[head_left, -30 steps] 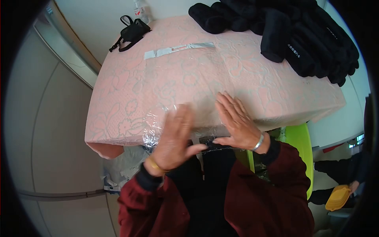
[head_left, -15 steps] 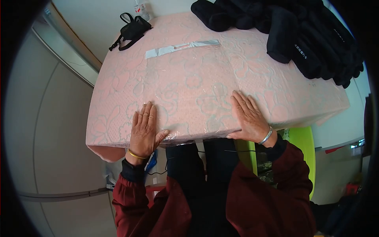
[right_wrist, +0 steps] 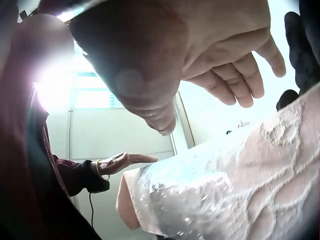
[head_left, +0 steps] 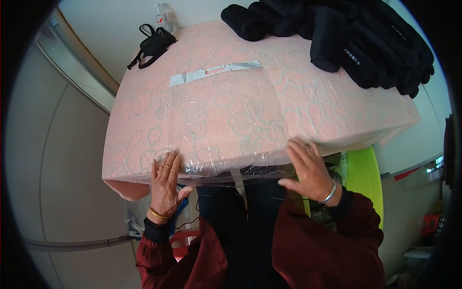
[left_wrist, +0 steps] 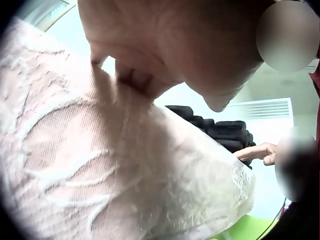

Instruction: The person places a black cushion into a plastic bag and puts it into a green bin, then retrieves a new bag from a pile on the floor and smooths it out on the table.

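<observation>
A clear plastic bag (head_left: 226,115) with a silvery strip (head_left: 216,72) at its far end lies flat on the pink patterned tablecloth (head_left: 130,135), its near end hanging over the front edge. The left hand (head_left: 166,185) rests its straight fingers on the cloth's front edge, at the bag's left side. At the bag's right side is the right hand (head_left: 310,171), fingers extended; in the right wrist view this hand (right_wrist: 215,55) is raised above the cloth, holding nothing.
Black rolled bundles (head_left: 370,48) are piled at the back right. A small black strapped bag (head_left: 155,44) and a plastic bottle (head_left: 163,18) stand at the back left. Below the table's right side is a lime-green container (head_left: 364,183).
Both hands first spread apart over the plastic, then came nearer the body; the right hand has lifted off the cloth. The plastic's near end now hangs further over the edge.
</observation>
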`<state>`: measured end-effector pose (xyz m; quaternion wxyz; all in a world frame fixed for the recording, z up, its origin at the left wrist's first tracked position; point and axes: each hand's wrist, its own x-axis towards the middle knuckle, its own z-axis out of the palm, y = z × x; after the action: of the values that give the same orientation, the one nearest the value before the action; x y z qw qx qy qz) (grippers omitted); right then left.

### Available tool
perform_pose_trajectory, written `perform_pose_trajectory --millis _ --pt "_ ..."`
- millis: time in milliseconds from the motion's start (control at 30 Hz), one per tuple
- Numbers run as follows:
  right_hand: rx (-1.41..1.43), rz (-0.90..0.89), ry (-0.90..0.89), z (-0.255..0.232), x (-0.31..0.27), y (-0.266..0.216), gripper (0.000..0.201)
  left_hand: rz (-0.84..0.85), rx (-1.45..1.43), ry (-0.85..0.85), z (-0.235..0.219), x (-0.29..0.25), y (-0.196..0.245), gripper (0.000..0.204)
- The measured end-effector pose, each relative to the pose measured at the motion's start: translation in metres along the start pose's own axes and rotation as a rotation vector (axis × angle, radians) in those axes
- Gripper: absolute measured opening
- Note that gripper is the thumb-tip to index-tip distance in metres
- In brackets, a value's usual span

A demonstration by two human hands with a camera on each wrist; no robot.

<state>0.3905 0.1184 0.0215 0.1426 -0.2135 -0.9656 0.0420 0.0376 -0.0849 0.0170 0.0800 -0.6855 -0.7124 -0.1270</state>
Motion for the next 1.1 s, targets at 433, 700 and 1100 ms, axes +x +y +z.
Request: perform_pose_trajectory --millis 433,700,1100 --pt "0.012 -0.108 0.013 0.031 0.086 0.006 0.102 0.160 -0.154 0.114 0.063 0.107 0.096 0.082" --pt "-0.035 -0.014 -0.062 0.023 0.070 0.040 0.115 -0.094 0.076 0.023 0.038 0.072 -0.010 0.090" --pt "-0.054 0.005 -0.070 0.005 0.013 0.001 0.104 -0.080 0.025 0.023 0.020 0.024 0.004 0.085"
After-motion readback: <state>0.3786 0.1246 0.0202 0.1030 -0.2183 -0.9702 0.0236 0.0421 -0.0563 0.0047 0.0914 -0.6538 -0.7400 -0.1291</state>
